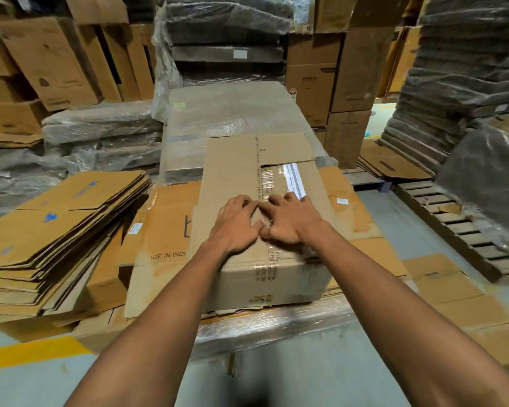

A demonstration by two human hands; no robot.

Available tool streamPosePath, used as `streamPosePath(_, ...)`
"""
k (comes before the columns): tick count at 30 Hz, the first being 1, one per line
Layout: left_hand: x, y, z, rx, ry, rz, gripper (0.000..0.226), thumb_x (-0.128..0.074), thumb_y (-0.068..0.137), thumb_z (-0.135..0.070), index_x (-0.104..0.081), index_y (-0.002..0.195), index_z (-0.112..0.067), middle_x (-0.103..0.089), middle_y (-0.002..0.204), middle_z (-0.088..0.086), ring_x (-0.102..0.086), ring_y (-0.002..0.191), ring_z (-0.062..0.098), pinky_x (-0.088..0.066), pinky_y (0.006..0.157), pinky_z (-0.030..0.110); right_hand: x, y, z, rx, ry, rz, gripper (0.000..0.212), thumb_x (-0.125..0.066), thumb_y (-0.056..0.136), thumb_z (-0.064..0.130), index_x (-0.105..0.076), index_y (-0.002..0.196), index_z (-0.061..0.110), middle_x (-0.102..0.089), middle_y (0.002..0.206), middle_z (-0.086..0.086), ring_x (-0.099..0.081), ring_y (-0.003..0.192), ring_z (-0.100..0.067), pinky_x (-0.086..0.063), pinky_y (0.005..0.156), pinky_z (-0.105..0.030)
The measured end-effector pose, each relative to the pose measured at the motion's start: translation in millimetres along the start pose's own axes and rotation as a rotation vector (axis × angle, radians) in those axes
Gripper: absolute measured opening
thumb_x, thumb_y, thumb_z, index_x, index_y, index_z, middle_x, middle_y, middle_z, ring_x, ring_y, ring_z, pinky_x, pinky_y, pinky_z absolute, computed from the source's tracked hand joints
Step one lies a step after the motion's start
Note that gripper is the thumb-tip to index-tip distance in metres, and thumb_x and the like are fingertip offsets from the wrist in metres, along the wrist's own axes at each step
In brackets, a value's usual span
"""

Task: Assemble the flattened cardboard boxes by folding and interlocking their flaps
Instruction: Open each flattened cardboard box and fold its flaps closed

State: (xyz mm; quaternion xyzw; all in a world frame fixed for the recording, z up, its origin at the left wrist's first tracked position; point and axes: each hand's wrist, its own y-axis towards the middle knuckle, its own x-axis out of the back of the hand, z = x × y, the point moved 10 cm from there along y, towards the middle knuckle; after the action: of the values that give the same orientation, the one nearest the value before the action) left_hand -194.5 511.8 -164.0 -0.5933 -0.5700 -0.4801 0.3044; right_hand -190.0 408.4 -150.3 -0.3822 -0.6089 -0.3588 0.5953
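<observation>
**Box top under both hands**

Brown corrugated box (pixel 276 277), square-edged, sits on a film-wrapped stack of flat cardboard (pixel 262 321). Glossy tape (pixel 266 183) runs along the top seam. Left hand (pixel 235 223) and right hand (pixel 291 221) press the top flaps, fingers (pixel 240 201) spread, gripping nothing.

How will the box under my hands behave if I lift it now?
The box is probably light and a bit floppy: its far flap sticks out untucked, so the top may spring open once the left hand and right hand let go. Low and wide on flat cardboard, it would likely slide rather than tip.
</observation>
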Motion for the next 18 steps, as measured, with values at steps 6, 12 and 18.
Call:
streamPosePath(6, -9, 12, 2, 0.058, 0.009, 0.089, 0.057, -0.044, 0.084, -0.051, -0.052, 0.138, -0.034, -0.044, 0.141, 0.000, -0.031, 0.134, 0.023, -0.025, 0.109, 0.043, 13, 9, 11, 0.072, -0.189, 0.016, 0.067, -0.047, 0.087, 0.065, -0.039, 0.148, 0.039, -0.043, 0.141, -0.008, -0.047, 0.125, -0.038, -0.045, 0.077, -0.043)
streamPosePath(12, -9, 26, -2, 0.120, 0.033, 0.217, 0.053, -0.063, 0.083, -0.043, -0.055, 0.135, -0.039, -0.044, 0.133, 0.002, -0.029, 0.130, 0.027, -0.025, 0.096, 0.041, 27, 9, 7, 0.081, -0.148, 0.064, 0.053, -0.048, 0.097, 0.051, -0.043, 0.148, 0.034, -0.033, 0.128, -0.008, -0.049, 0.104, -0.035, -0.040, 0.073, -0.041)
streamPosePath(18, 4, 41, -18, 0.219, -0.040, 0.182, 0.045, -0.068, 0.085, -0.041, -0.055, 0.124, -0.026, -0.061, 0.120, 0.007, -0.049, 0.123, 0.032, -0.030, 0.085, 0.039, 51, 8, -11, 0.052, 0.115, 0.026, 0.036, -0.068, 0.090, 0.041, -0.069, 0.116, 0.016, -0.063, 0.109, -0.010, -0.063, 0.091, -0.032, -0.047, 0.073, -0.034)
